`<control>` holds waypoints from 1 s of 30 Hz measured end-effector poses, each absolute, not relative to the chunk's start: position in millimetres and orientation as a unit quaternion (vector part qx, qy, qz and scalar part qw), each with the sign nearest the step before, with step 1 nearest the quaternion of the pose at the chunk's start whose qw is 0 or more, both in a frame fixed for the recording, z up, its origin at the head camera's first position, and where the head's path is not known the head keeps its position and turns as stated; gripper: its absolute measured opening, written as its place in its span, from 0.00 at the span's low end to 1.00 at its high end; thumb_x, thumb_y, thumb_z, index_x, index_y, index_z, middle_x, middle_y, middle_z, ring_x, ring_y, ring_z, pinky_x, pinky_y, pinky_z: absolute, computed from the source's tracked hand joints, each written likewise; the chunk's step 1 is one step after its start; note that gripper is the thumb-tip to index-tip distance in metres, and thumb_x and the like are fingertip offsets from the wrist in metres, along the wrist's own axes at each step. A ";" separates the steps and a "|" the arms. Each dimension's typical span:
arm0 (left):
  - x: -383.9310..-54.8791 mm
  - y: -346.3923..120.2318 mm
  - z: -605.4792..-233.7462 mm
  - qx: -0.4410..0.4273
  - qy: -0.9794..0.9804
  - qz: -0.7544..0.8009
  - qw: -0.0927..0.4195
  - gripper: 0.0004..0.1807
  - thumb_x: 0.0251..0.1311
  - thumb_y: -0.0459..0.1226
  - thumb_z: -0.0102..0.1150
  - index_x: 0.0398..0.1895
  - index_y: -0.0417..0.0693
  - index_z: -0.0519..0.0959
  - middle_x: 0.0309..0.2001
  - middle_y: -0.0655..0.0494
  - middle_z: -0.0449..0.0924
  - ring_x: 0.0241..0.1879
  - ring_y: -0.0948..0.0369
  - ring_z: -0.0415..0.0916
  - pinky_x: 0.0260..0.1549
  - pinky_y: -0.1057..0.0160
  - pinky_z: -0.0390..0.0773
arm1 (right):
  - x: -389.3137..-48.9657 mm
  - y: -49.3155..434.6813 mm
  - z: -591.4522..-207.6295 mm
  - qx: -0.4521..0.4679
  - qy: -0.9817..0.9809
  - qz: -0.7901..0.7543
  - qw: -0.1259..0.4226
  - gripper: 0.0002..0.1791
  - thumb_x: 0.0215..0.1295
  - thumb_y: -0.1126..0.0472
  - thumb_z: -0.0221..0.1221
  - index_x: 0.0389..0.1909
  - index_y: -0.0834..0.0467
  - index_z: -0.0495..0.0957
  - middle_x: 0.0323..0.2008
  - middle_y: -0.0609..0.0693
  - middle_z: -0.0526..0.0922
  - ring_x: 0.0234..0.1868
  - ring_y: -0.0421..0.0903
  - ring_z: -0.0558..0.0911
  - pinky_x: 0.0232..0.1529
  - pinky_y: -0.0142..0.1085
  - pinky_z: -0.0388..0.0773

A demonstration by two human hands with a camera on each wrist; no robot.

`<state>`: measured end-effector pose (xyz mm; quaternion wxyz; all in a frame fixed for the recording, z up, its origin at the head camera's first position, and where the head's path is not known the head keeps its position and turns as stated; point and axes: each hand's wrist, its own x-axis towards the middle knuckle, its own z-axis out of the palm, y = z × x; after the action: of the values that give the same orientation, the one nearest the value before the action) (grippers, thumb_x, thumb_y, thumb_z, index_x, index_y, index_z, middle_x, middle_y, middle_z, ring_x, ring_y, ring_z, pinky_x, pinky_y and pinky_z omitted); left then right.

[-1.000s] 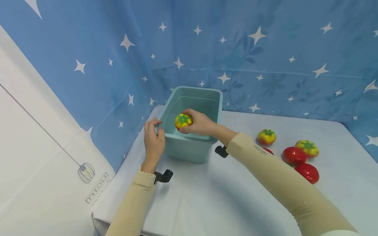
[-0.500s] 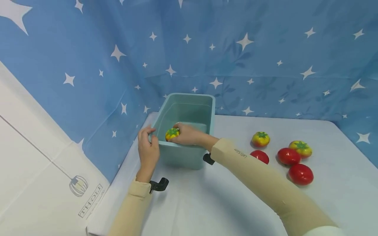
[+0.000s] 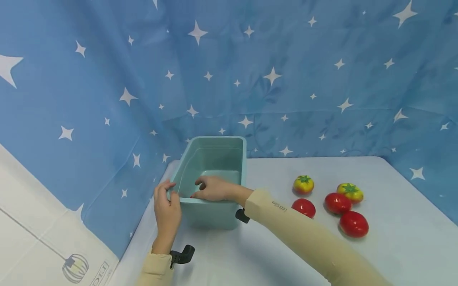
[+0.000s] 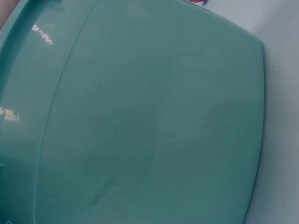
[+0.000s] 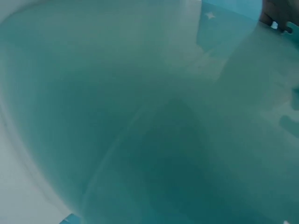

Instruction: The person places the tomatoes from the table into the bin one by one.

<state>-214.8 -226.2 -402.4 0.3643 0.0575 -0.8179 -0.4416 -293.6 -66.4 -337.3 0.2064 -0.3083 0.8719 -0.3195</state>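
A pale green plastic bin (image 3: 211, 212) stands on the table. At its near left corner, my left hand (image 3: 169, 214) grips the rim with its fingers bent over the edge and the thumb beside them. My right hand (image 3: 214, 188) reaches inside near the front wall, thumb and forefinger spread apart. A small red patch (image 3: 192, 196) shows by the thumb tip; the rest of that thing is hidden by the front wall. Green bin walls (image 4: 149, 112) fill the left wrist view, and the right wrist view shows a blurred bin wall (image 5: 140, 116).
On the table (image 3: 279, 254) to the right lie several toy tomatoes: yellow-red ones with green leaf tops (image 3: 303, 184) (image 3: 350, 192), and red ones (image 3: 304, 207) (image 3: 338, 203) (image 3: 354, 224). A blue star-patterned curtain (image 3: 286, 91) hangs behind the bin and along its left.
My right hand has lowered a yellow-red toy tomato into the bin and its fingers have spread; the tomato has dropped from sight. The left hand keeps its hold. The head view has tilted upward.
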 end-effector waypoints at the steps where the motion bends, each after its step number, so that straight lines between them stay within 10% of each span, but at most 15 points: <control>1: -213.5 -226.4 -403.5 0.060 -0.817 -0.442 0.365 0.16 0.68 0.31 0.39 0.52 0.38 0.75 0.64 0.45 0.67 0.52 0.47 0.71 0.34 0.54 0.64 | -292.3 -64.7 -336.9 -0.316 0.866 -0.332 0.201 0.34 0.64 0.44 0.59 0.67 0.55 0.68 0.61 0.53 0.77 0.58 0.49 0.77 0.54 0.43 0.75; 16: -208.8 -225.7 -404.2 0.080 -0.820 -0.429 0.370 0.16 0.67 0.30 0.40 0.52 0.39 0.75 0.64 0.49 0.69 0.54 0.52 0.70 0.31 0.61 0.62 | -298.8 62.0 -309.9 -0.270 0.842 -0.467 -0.023 0.19 0.67 0.58 0.59 0.59 0.54 0.76 0.56 0.46 0.79 0.56 0.49 0.77 0.53 0.44 0.77; 24: -210.9 -228.9 -405.9 0.081 -0.819 -0.432 0.369 0.16 0.66 0.29 0.39 0.52 0.39 0.75 0.64 0.48 0.69 0.51 0.53 0.71 0.31 0.63 0.61 | -308.4 141.6 -328.2 -0.187 0.879 -0.432 -0.073 0.21 0.68 0.56 0.59 0.60 0.56 0.74 0.58 0.54 0.78 0.58 0.55 0.76 0.53 0.50 0.77; 30: -212.6 -227.7 -406.1 0.080 -0.813 -0.439 0.375 0.16 0.65 0.29 0.40 0.51 0.38 0.75 0.63 0.48 0.69 0.57 0.50 0.69 0.33 0.63 0.61 | -301.6 190.5 -360.4 -0.107 0.940 -0.323 -0.009 0.26 0.65 0.52 0.60 0.61 0.60 0.74 0.58 0.62 0.76 0.59 0.64 0.72 0.51 0.58 0.75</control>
<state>-212.6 -227.7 -406.1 0.3752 0.0798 -0.8127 -0.4386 -301.6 190.5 -360.4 -0.0087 -0.1071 0.9402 -0.3231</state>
